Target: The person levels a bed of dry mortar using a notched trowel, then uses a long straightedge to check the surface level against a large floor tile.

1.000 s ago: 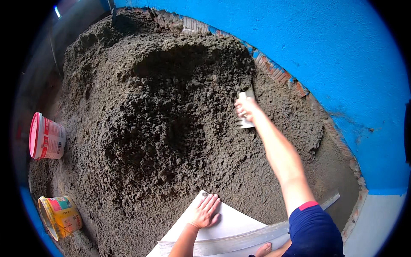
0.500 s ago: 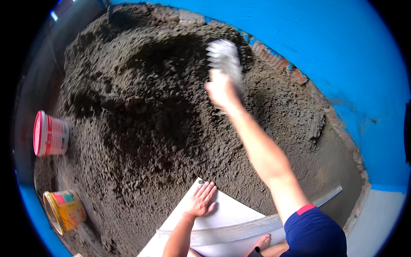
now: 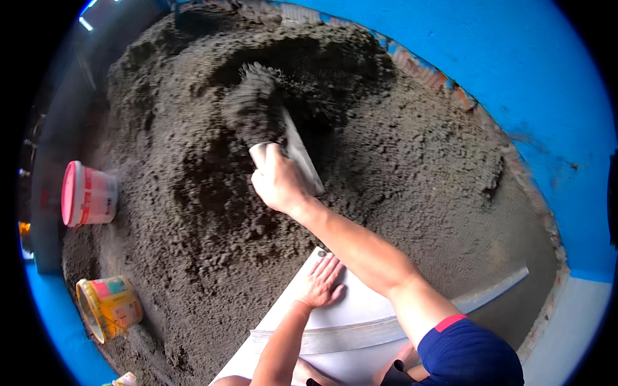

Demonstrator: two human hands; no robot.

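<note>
My right hand (image 3: 278, 180) is closed round the handle of a flat metal trowel (image 3: 300, 153), out over the middle of a large heap of grey mortar (image 3: 212, 186). Loose mortar, smeared by motion, lies against the blade's far left side. My left hand (image 3: 322, 283) rests flat, fingers stretched, on a white board (image 3: 360, 297) laid over the mortar near me. A long metal straightedge (image 3: 347, 338) crosses the board and reaches right onto smoothed mortar (image 3: 521, 309).
At the left, a white bucket with a pink end (image 3: 96, 196) and a yellow bucket (image 3: 119, 307) lie tipped on their sides. A blue wall (image 3: 528, 77) with a chipped lower edge of exposed brick (image 3: 444, 83) curves along the far right. My bare legs are on the board.
My right hand has swung the trowel left and nearer me, from beside the wall to mid-heap, where mortar now shows against the blade. My left hand stays flat on the board. The view shifted slightly.
</note>
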